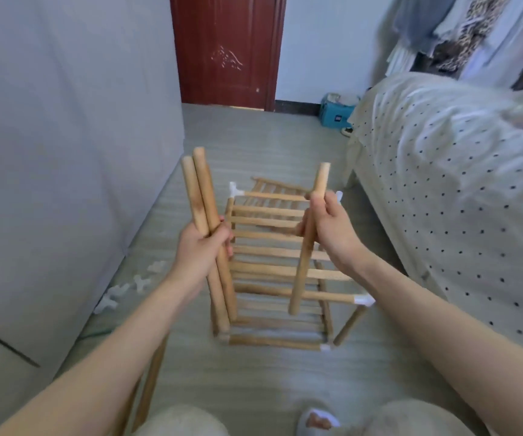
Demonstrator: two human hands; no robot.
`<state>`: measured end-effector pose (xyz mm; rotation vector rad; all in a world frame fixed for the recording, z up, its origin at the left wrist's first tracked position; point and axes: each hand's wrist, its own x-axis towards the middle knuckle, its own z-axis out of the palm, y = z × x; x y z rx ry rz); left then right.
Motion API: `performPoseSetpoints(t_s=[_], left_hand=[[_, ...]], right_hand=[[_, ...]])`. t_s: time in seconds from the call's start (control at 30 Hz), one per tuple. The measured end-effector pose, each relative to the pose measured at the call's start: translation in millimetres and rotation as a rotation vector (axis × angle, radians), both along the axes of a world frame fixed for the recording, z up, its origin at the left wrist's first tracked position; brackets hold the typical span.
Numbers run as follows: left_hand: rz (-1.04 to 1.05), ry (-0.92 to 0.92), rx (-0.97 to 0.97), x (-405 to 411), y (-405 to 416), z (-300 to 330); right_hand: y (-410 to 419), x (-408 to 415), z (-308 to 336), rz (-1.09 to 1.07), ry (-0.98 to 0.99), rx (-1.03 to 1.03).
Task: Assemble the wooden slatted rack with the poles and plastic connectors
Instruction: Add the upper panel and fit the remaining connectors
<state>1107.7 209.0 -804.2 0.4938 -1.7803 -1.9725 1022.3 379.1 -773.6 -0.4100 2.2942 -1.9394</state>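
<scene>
My left hand [202, 247] has a closed grip around two wooden poles [210, 234], and my right hand [329, 225] grips a single pole [309, 237]. The part-built slatted rack [272, 262] stands on the floor [254, 388] below, with loose white plastic connectors [128, 289] lying to its left by the wall.

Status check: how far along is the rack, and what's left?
Done: the slatted rack stands on the floor with white corner connectors fitted. In hand: the left hand grips two poles, the right hand grips one pole. Left: seating these poles and using the loose connectors by the wall.
</scene>
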Motion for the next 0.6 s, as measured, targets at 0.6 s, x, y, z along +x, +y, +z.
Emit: performPoseSetpoints(t_s=[0.6], left_hand=[[-0.051,-0.059,0.335,-9,79,0]], right_hand=[[145,-19,-14,-0.528,-0.026,-0.268]])
